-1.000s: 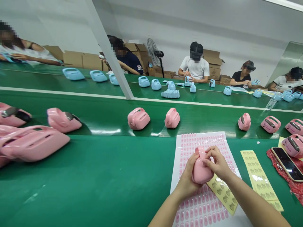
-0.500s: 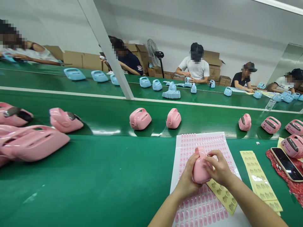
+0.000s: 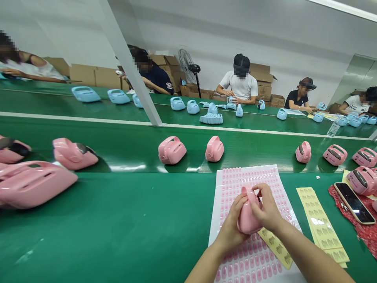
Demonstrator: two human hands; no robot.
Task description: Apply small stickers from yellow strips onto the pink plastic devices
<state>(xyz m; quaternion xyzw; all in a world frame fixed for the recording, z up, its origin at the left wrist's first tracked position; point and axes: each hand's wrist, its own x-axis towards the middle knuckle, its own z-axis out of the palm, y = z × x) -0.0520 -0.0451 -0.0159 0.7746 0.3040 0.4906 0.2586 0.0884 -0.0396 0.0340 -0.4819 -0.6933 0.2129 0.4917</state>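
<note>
A small pink plastic device with a carrying handle [image 3: 247, 220] is tilted up between my hands, over the sticker sheet. My left hand [image 3: 232, 226] wraps its left side, fingers closed against the shell. My right hand [image 3: 268, 208] grips its upper right side near the handle, thumb on the shell and fingers bent over the far face. Whether a sticker is under the right fingers is hidden. Beneath lies a white sheet of pink oval stickers [image 3: 228, 271], with a yellow strip of printed labels [image 3: 277, 248] partly under the device.
More yellow label strips [image 3: 321, 226] lie to the right, beside a phone [image 3: 355, 202] on red cloth [image 3: 365, 234]. Pink devices [image 3: 172, 150] stand along the conveyor, with larger-looking ones [image 3: 38, 184] at left. Across the divider, co-workers [image 3: 240, 84] handle blue devices [image 3: 177, 103].
My right hand has shifted its fingers higher and further over the device, thumb now against its side. The left hand keeps its hold. The view has moved slightly.
</note>
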